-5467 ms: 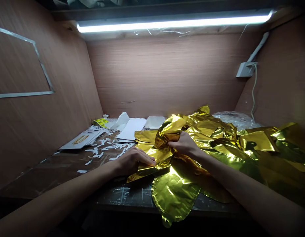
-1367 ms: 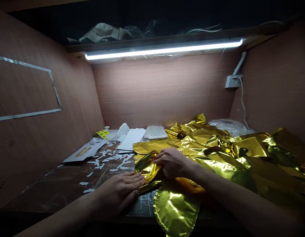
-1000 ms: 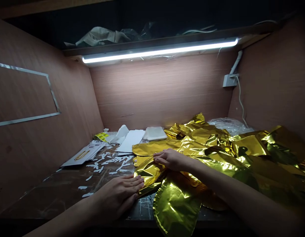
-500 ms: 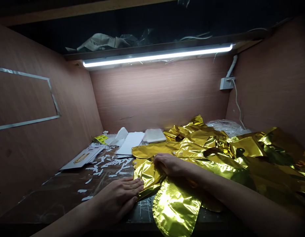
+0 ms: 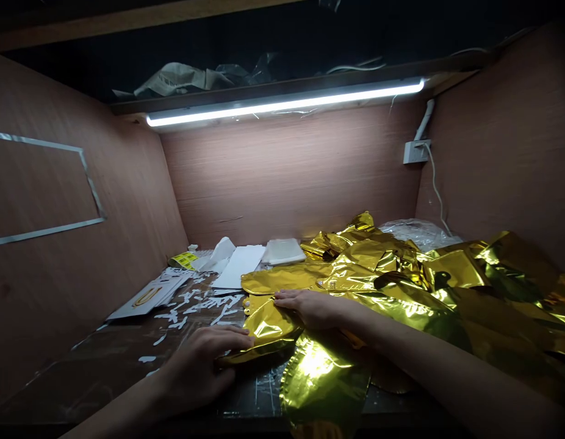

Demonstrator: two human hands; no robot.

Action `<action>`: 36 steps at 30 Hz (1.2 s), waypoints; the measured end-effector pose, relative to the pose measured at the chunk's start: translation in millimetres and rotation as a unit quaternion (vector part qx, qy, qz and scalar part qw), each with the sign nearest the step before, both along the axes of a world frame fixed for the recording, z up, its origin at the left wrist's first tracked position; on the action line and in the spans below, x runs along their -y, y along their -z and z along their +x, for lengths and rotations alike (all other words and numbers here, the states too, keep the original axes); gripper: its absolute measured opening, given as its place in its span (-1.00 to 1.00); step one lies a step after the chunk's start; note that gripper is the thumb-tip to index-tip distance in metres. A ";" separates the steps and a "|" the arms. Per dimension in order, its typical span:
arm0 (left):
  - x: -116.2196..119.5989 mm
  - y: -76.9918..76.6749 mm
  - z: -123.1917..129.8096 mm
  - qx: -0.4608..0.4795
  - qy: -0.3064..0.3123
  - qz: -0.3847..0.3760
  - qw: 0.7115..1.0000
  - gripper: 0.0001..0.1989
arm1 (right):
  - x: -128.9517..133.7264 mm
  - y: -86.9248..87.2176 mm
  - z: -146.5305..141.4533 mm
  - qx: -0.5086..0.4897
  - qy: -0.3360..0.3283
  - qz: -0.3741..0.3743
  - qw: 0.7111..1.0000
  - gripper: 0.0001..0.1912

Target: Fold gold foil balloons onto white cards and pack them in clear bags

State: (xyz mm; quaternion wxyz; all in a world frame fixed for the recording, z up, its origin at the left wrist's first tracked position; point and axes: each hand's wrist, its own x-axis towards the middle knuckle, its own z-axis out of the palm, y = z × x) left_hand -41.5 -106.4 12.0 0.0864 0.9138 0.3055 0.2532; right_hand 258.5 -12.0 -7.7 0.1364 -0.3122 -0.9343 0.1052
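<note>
A flat gold foil balloon [image 5: 268, 320] with small holes at its left edge lies folded on the dark tabletop. My left hand [image 5: 204, 360] pinches its near left edge between thumb and fingers; the thumb is partly hidden. My right hand [image 5: 314, 308] rests flat on the foil, its fingers stretched out to the left. Below my right wrist, a rounded foil part [image 5: 326, 381] with a crimped rim hangs over the table's front edge. Whether it belongs to the same balloon, I cannot tell.
More crumpled gold foil [image 5: 401, 268] heaps up to the right. White cards [image 5: 147, 299], paper scraps [image 5: 177, 317], a white sheet [image 5: 239, 267] and a clear packet [image 5: 284, 251] lie left and behind. Wooden walls enclose the table under a tube light [image 5: 287, 105].
My right hand has gone from curled fingers to lying flat, slightly further left. My left hand has shifted left and down, drawing the foil's near edge outward. The view has shifted slightly.
</note>
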 end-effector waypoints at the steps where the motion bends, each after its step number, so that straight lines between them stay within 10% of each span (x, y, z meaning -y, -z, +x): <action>1: -3.4 1.1 -1.9 0.041 -0.009 -0.042 0.998 -0.61 | 0.7 -0.7 -0.4 0.001 0.001 0.000 1.000 -0.20; 5: -23.4 1.7 -3.6 0.145 0.003 -0.225 0.963 -0.73 | 0.9 -1.2 -0.9 0.007 0.000 0.005 1.000 -0.26; 11: -59.5 -7.6 24.1 0.136 0.029 -0.298 0.944 -0.66 | -1.1 2.4 0.0 -0.003 0.002 0.011 1.000 -0.30; 18: -104.0 -23.7 54.4 -0.010 0.060 -0.395 0.917 -0.46 | 3.8 -1.1 -1.9 -0.045 0.037 0.054 0.997 -0.45; 26: -109.1 -34.4 79.0 -0.178 -0.075 -0.287 0.938 -0.43 | -1.3 2.2 1.0 -0.049 0.057 0.114 0.991 -0.53; 36: -92.1 -8.3 86.3 -0.092 -0.146 -0.066 0.983 -0.66 | -2.9 5.4 1.6 -0.056 0.060 0.120 0.989 -0.59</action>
